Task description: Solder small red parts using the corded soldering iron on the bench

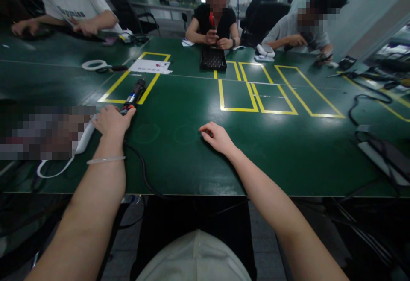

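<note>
My left hand rests on the green table with its fingers curled over the near end of a black and red electric screwdriver, whose cable runs back past my wrist. A clear bangle circles that wrist. My right hand lies on the table to the right, fingers bent around a small red thing that is mostly hidden. A white handle-like object lies just left of my left hand.
Yellow tape rectangles mark the table. A black tray sits before a person across from me. Other people sit at the far left and far right. A paper sheet, white tape ring and cables lie around.
</note>
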Tool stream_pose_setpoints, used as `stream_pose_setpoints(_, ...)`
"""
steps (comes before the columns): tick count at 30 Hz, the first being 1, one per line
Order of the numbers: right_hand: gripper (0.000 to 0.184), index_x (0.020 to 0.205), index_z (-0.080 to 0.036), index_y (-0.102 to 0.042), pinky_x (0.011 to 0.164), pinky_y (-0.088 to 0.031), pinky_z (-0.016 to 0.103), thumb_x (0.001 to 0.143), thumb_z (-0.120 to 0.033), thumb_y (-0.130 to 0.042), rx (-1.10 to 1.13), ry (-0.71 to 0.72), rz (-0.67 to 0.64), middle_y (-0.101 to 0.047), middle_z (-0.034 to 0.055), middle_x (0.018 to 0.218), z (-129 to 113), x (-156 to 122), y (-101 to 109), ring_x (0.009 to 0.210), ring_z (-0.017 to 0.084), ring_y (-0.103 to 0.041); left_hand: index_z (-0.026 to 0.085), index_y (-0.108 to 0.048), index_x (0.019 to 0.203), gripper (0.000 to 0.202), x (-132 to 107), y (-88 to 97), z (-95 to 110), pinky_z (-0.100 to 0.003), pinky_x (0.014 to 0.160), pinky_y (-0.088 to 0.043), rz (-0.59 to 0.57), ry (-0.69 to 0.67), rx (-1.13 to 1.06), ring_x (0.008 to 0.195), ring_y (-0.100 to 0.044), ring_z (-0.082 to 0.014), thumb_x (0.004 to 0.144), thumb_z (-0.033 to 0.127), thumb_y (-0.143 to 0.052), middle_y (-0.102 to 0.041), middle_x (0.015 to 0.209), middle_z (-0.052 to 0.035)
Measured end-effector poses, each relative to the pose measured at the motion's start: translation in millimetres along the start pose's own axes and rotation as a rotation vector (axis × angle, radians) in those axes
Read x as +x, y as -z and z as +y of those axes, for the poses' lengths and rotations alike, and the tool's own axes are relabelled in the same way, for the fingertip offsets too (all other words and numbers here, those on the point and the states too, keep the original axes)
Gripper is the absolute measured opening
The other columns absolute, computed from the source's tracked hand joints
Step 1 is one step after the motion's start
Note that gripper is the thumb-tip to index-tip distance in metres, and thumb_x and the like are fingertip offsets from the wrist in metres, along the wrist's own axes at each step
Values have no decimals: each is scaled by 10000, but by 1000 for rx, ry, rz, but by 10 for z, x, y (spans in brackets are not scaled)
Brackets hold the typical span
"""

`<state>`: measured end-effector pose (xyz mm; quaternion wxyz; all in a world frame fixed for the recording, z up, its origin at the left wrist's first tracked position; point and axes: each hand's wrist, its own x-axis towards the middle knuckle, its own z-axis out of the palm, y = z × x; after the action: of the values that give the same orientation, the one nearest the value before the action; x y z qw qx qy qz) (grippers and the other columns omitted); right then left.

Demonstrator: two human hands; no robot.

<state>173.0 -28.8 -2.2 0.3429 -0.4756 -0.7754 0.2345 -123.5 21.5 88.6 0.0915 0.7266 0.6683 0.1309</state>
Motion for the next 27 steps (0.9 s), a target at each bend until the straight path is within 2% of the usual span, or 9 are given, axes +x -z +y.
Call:
stream_pose_setpoints(4, 166, 1023, -193, -679, 754, -472, 266, 925, -196, -544, -13, -6, -7, -639, 35, 946, 3, 1, -6, 802, 139, -597, 134, -541, 1010, 504, 37, -108, -63, -425, 962, -352, 100, 52, -21, 1090, -528, -281, 936, 626, -462, -653, 959, -80)
stream_pose_setpoints(8, 163, 1016, -193, -680, 749, -469, 265, 925, -198, -545, -15, -7, -7, -639, 33, 943, 7, -1, -5, 792, 137, -598, 98, -545, 1083, 426, 186, -313, -376, -475, 1009, -316, 308, 244, 73, 1177, -456, -310, 972, 494, -434, -589, 1167, -134)
stream_pose_setpoints(10, 161, 1014, -193, -681, 741, -466, 263, 925, -197, -547, -14, -4, -3, -639, 33, 947, 11, -2, -3, 789, 137, -598, 87, -545, 1122, 388, 261, -384, -531, -486, 1021, -309, 355, 282, 113, 1191, -439, -315, 975, 427, -427, -547, 1247, -146)
stream_pose_setpoints(13, 155, 1006, -196, -683, 731, -461, 262, 924, -201, -551, -14, -2, 0, -638, 32, 938, 18, -1, -2, 776, 136, -594, 97, -546, 1144, 367, 334, -418, -652, -490, 1044, -307, 398, 270, 106, 1203, -431, -307, 977, 399, -423, -525, 1286, -133)
stream_pose_setpoints(16, 155, 1002, -189, -685, 726, -460, 264, 923, -198, -553, -6, 1, 4, -637, 32, 925, 18, 2, -2, 755, 133, -587, 109, -536, 1183, 353, 369, -439, -603, -471, 1069, -324, 438, 176, -21, 1180, -482, -267, 992, 379, -413, -565, 1256, -109)
stream_pose_setpoints(18, 156, 1005, -187, -686, 730, -465, 265, 920, -194, -556, 7, -3, 6, -640, 32, 926, 16, 5, -3, 752, 130, -588, 113, -532, 1179, 325, 375, -493, -475, -418, 1028, -401, 393, 104, -260, 1078, -571, -220, 990, 350, -416, -631, 1159, -97)
stream_pose_setpoints(20, 156, 1004, -191, -687, 739, -474, 267, 918, -193, -558, 23, -11, 8, -648, 31, 931, 15, 8, -5, 755, 128, -591, 121, -538, 1149, 312, 351, -573, -288, -360, 938, -480, 283, 23, -555, 954, -636, -187, 978, 353, -420, -674, 1059, -95)
stream_pose_setpoints(22, 154, 996, -191, -690, 753, -484, 273, 914, -200, -560, 48, -16, 16, -662, 33, 934, 18, 10, -8, 764, 130, -597, 131, -563, 1127, 342, 285, -644, -72, -341, 881, -517, 156, -88, -745, 908, -659, -184, 959, 402, -439, -686, 1022, -101)
stream_pose_setpoints(27, 164, 992, -177, -689, 780, -501, 287, 898, -242, -571, 239, -84, 9, -704, 31, 907, 15, 12, -22, 792, 142, -634, 132, -663, 1115, 433, 35, -687, 354, -340, 856, -531, -124, -255, -793, 874, -652, -189, 937, 483, -483, -688, 976, -99)
